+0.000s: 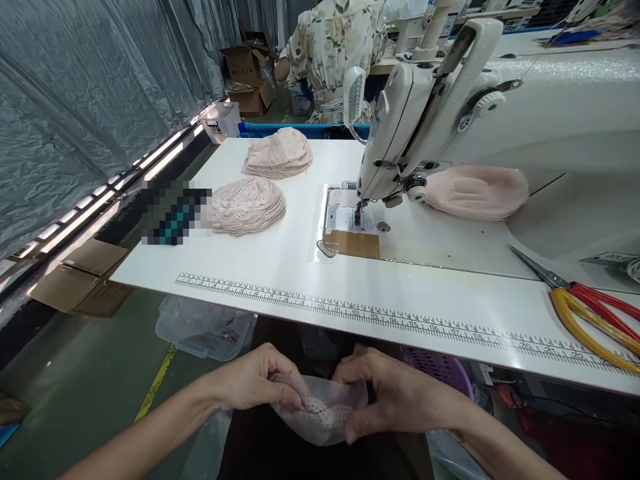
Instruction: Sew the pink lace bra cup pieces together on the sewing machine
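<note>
Over my lap, below the table's front edge, both hands hold a small sheer, pale fabric piece (323, 413) with a lace strip on it. My left hand (263, 380) pinches its left side between thumb and fingers. Around the right side my right hand (385, 393) is closed, with the thumb underneath and the fingers on top. The piece looks cupped, its lace showing inside. On the table lie a stack of lace-covered pieces (249, 207) and a second stack of pale pink pieces (278, 153). A smooth pink cup-shaped piece (475, 193) rests under the sewing machine's arm.
The white sewing machine (560, 113) stands on the right of the table (280, 267), its needle area (358, 213) facing me. Scissors with red and yellow handles (590, 300) lie at right. Clear plastic tray (207, 327) sits below. Another person (340, 53) is behind the table.
</note>
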Action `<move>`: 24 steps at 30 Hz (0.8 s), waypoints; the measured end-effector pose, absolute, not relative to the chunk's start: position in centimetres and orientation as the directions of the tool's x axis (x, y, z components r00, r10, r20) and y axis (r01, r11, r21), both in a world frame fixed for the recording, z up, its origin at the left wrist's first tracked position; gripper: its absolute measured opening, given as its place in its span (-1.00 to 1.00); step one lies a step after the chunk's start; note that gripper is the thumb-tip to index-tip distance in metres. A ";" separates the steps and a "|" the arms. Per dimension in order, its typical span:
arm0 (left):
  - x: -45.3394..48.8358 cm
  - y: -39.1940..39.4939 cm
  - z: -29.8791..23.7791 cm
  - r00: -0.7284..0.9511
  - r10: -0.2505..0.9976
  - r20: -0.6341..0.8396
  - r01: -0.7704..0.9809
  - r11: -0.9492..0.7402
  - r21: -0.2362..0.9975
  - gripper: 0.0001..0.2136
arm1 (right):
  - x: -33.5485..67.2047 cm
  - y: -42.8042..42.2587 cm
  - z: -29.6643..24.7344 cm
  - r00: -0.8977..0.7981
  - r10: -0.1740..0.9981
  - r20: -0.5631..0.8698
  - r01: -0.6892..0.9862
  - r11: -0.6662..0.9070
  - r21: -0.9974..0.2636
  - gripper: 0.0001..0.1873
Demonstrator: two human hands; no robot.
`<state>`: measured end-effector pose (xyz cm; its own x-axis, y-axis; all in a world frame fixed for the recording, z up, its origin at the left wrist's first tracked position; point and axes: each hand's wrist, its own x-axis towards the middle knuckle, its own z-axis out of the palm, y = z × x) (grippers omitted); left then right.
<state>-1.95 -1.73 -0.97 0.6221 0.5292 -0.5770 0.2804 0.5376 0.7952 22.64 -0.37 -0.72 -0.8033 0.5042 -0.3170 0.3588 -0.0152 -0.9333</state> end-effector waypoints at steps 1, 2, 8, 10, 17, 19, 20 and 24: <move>-2.1 -1.7 -1.0 0.624 0.527 -0.577 0.275 0.543 0.794 -0.79 | 22.5 -0.4 -0.6 -0.798 0.520 -0.305 0.373 0.029 -0.927 -0.88; -2.3 -1.8 -1.1 0.628 0.527 -0.572 0.270 0.542 0.796 -0.78 | 22.4 -0.5 -0.6 -0.799 0.527 -0.290 0.377 0.063 -0.924 -0.90; -3.3 -1.7 -1.3 0.652 0.523 -0.549 0.228 0.555 0.800 -0.71 | 22.8 -0.2 -0.5 -0.834 0.486 -0.262 0.390 0.184 -0.902 -0.92; -3.5 -1.6 -1.5 0.639 0.531 -0.557 0.209 0.577 0.789 -0.71 | 22.8 -0.4 -0.5 -0.817 0.512 -0.266 0.418 0.208 -0.884 -0.85; -4.7 -2.1 -2.2 0.646 0.547 -0.533 0.164 0.582 0.796 -0.73 | 22.4 -0.9 -0.8 -0.769 0.574 -0.280 0.402 0.095 -0.911 -0.92; -4.9 -2.2 -2.3 0.655 0.544 -0.524 0.162 0.576 0.801 -0.73 | 22.3 -0.7 -0.9 -0.796 0.545 -0.263 0.376 0.105 -0.921 -0.96; -5.0 -2.2 -2.3 0.658 0.543 -0.521 0.162 0.574 0.803 -0.73 | 22.3 -0.6 -0.9 -0.806 0.533 -0.257 0.369 0.113 -0.923 -0.95; -4.9 -1.9 -2.3 0.667 0.547 -0.506 0.151 0.565 0.811 -0.73 | 22.4 -0.2 -1.0 -0.838 0.480 -0.259 0.301 0.010 -0.954 -0.91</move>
